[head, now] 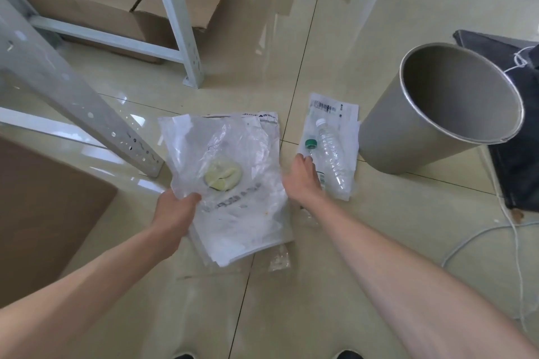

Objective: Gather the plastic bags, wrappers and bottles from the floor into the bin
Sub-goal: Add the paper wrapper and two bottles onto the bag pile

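The plastic bags (227, 183) are pinched by the left hand (175, 213); the right hand (303, 178), half open, is reached toward the bottle (313, 154), which could be rolled away.

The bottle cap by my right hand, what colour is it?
Green; the bottle cap shows clearly in the head view, just beyond the right hand.

Both bare forearms extend forward and downward from the lower corners of the view, converging toward the centre. The left hand (176, 208) is closed, thumb on top and fingers curled under, pinching the near left edge of a translucent white plastic bag (230, 183). The right hand (302, 176) is palm-down, fingers loosely curled and pointing forward; whether it grips anything cannot be determined.
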The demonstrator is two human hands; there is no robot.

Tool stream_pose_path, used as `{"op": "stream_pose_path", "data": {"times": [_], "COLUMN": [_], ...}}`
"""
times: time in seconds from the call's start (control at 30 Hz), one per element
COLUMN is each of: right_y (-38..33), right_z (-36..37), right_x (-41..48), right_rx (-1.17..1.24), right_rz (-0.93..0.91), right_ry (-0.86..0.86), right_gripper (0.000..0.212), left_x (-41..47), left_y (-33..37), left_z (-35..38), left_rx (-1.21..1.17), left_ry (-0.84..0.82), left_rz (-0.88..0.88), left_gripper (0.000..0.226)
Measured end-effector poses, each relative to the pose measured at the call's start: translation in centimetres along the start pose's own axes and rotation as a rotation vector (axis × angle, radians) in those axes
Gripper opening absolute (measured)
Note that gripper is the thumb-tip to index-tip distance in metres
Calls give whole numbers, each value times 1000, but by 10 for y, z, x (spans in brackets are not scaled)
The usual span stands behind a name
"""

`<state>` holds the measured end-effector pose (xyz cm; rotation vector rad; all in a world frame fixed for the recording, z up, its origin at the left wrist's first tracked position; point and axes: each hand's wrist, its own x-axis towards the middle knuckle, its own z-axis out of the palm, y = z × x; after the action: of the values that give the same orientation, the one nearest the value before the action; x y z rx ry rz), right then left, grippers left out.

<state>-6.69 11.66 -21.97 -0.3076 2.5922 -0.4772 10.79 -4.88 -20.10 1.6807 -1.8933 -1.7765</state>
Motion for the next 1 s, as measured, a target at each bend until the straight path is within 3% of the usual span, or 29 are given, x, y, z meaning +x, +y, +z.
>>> {"op": "stream_pose_path", "data": {"times": [0.2, 0.27, 0.4, 0.67, 1.0], "right_y": [1, 8, 22, 26, 28], "right_z": [19, 26, 36, 53, 58], "right_x": [10, 7, 2, 9, 20], "right_rx": [41, -11, -125, -257, -327], "right_rz": [232, 268, 216, 105, -29], "right_ry": [-16, -58, -22, 147, 65], "right_gripper": [49, 45, 29, 28, 19], "left_x": [8, 10, 15, 18, 19], "left_y": [-4, -4, -10, -24, -20], "left_z": [-1, -3, -7, -9, -9], "left_rx": [42, 35, 22, 15, -39], "left_ry": [30, 27, 8, -5, 0], "left_rz": [31, 35, 19, -15, -69], "left_gripper": [14, 11, 6, 3, 10]}}
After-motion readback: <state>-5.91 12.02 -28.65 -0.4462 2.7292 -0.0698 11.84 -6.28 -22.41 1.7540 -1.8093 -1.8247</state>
